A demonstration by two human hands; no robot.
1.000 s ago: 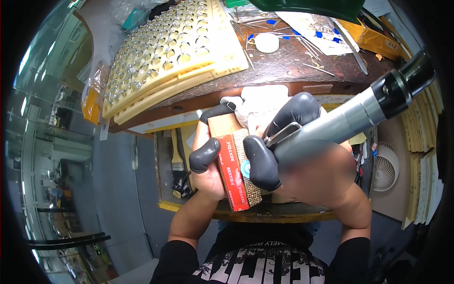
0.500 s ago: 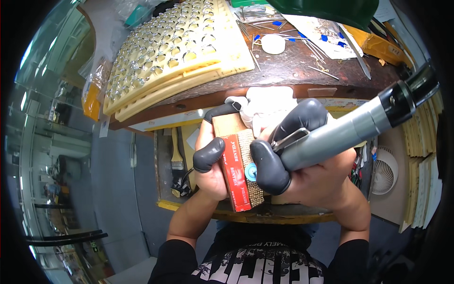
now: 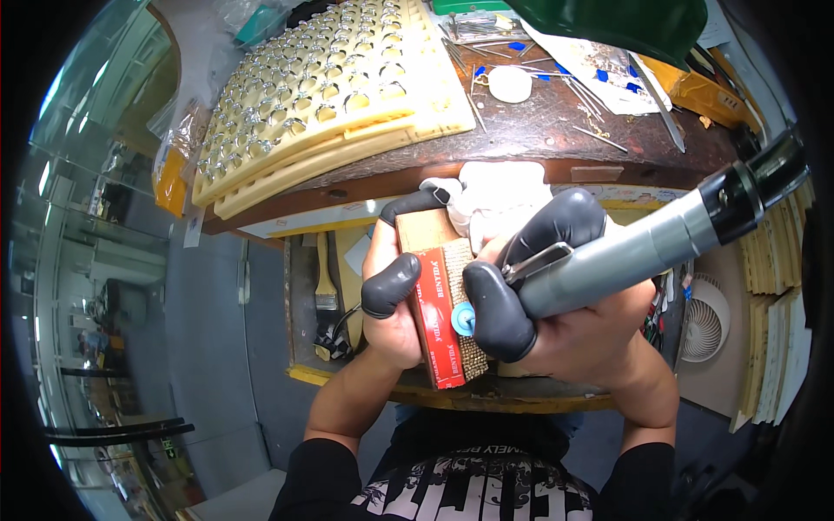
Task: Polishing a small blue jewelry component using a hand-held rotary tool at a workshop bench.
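Observation:
My left hand, in black finger covers, is closed around a wooden block with a red printed band and a bumpy gold-coloured side that looks like the bristles of a brush. In my right hand, also with black finger covers, is a grey rotary handpiece with a black rear end, slanting up to the right. Its small light-blue disc sits against the block where the red band meets the gold side. A thin metal lever lies along the handpiece. White cloth lies just beyond both hands.
Stacked cream trays hold rows of silver-coloured rings on the dark wooden bench. A white round piece, thin metal rods and blue bits lie there too. Below, an open drawer holds a brush. A white fan stands at right.
The bench and trays sit slightly lower and further right in the picture. Both hands keep their hold, and the blue disc stays against the block.

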